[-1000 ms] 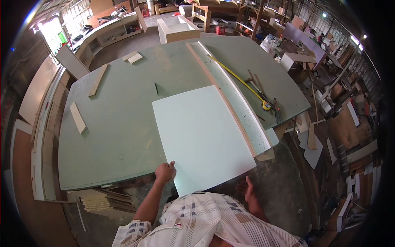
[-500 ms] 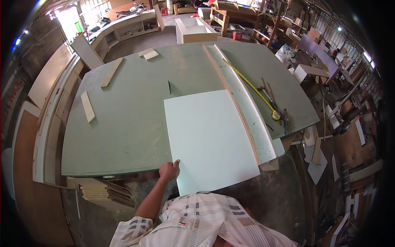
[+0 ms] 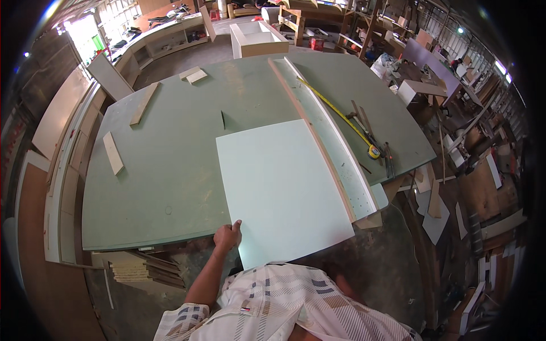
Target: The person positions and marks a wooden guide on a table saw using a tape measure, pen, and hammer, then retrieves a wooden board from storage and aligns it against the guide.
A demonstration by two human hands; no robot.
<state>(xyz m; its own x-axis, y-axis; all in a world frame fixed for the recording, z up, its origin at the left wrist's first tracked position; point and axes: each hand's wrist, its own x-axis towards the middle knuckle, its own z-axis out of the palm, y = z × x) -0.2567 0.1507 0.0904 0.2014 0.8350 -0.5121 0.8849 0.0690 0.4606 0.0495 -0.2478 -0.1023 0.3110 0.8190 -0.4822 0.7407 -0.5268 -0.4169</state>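
A pale white rectangular panel (image 3: 284, 187) lies on the green-topped worktable (image 3: 165, 165), its near end overhanging the front edge by my body. My left hand (image 3: 228, 236) is closed on the panel's left edge close to its near corner, thumb on top. Along the panel's right side runs a long channel-like strip (image 3: 324, 131) with a brown edge and a white edge. Part of my right arm (image 3: 346, 287) shows beside my shirt; the right hand itself is out of sight. A yellow tape measure (image 3: 373, 152) lies pulled out beyond the strip.
A hammer (image 3: 358, 120) and pliers-like tools (image 3: 389, 160) lie near the tape. Wood offcuts (image 3: 112, 153) rest on the table's left, and a thin dark piece (image 3: 223, 120) stands beyond the panel. Boards (image 3: 133, 270) are stacked under the table; scrap pieces (image 3: 435, 216) crowd the right.
The whole view has shifted slightly, so the table and its things appear a little farther left. My left hand keeps its hold on the panel's edge.
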